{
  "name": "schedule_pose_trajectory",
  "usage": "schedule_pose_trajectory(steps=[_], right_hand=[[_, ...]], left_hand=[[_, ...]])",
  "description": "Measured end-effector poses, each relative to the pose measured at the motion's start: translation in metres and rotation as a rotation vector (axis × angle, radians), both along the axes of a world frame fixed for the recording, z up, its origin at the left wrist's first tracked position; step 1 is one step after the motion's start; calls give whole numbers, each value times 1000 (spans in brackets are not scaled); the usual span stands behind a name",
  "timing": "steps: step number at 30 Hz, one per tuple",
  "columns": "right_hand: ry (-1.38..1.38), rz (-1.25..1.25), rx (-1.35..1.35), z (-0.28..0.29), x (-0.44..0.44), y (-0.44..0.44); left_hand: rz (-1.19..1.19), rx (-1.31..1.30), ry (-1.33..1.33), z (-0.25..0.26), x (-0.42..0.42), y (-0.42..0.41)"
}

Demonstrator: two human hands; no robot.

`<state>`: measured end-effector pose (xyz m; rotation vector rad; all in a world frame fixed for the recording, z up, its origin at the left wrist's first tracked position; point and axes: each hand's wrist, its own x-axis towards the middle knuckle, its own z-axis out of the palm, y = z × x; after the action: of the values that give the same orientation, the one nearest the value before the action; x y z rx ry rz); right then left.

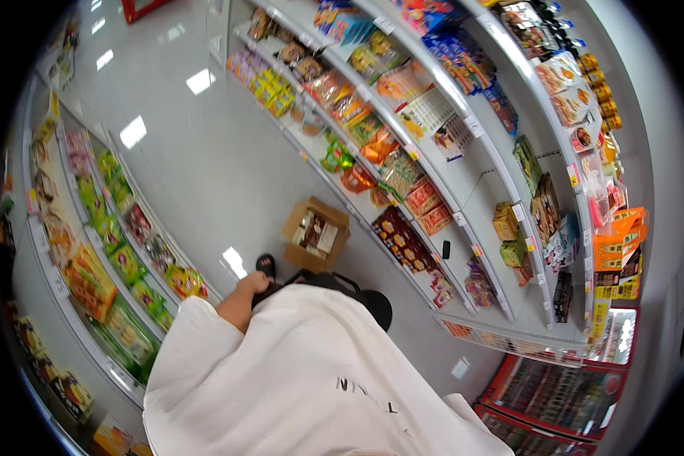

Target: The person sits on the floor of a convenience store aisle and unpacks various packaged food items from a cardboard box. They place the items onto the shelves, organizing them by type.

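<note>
My left hand [255,281] hangs low at my left side, close to the dark clothing over my legs. Its fingers look curled, but their tips are hidden, so whether they hold anything is unclear. My right hand is out of view. Just beyond my feet, on the floor, stands an open cardboard box [294,223] with its flaps spread. Inside it lie brown and white packages [314,235]. A black sandal [266,265] shows on my left foot, beside the box. To my right, a rounded black object [377,308] pokes out from behind my white shirt [319,365].
Store shelving [479,188] with packaged snacks rises along my right. A small black device [446,249] lies on one shelf. Another snack shelf [100,239] lines my left. Glossy floor [176,154] runs between them. Red-framed display cases [558,393] stand at the lower right.
</note>
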<state>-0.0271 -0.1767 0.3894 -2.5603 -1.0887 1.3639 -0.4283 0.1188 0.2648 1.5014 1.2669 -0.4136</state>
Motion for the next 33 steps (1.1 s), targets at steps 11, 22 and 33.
schedule_pose_trajectory(steps=[11, 22, 33], right_hand=[[-52, 439, -277, 24, 86, 89], [597, 128, -17, -39, 168, 279], [549, -12, -110, -175, 170, 342]], left_hand=[[510, 9, -227, -19, 35, -43], [1008, -7, -67, 54, 25, -59], [747, -137, -24, 132, 115, -42]])
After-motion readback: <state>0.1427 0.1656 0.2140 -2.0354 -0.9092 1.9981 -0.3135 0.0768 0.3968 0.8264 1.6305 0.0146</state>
